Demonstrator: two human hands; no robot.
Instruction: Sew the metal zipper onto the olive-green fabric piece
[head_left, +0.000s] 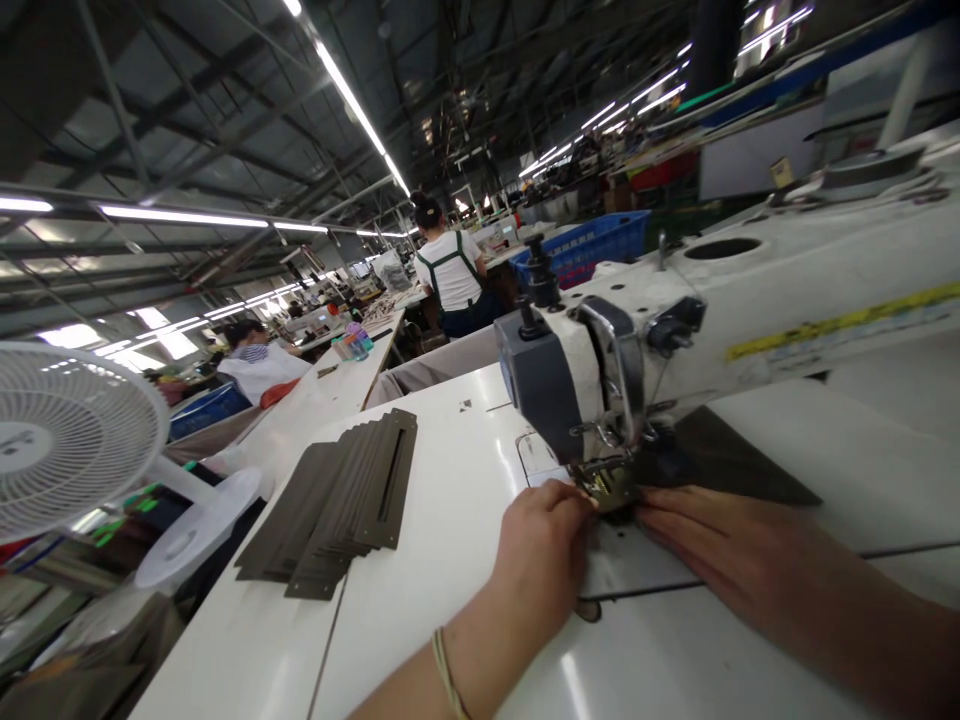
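Steadying panel (739,460) at machine (750,290): right hand (742,555) flat, left hand (544,550) curled, grip unclear.
Looks light, flexible; take it flat by near edge.

Both hands (541,552) at sewing machine (546,385)

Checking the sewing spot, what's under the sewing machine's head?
A dark flat piece reaches rightward, its near edge partly covered by the right hand. What's beneath the metal parts, beside the left hand, is hidden.
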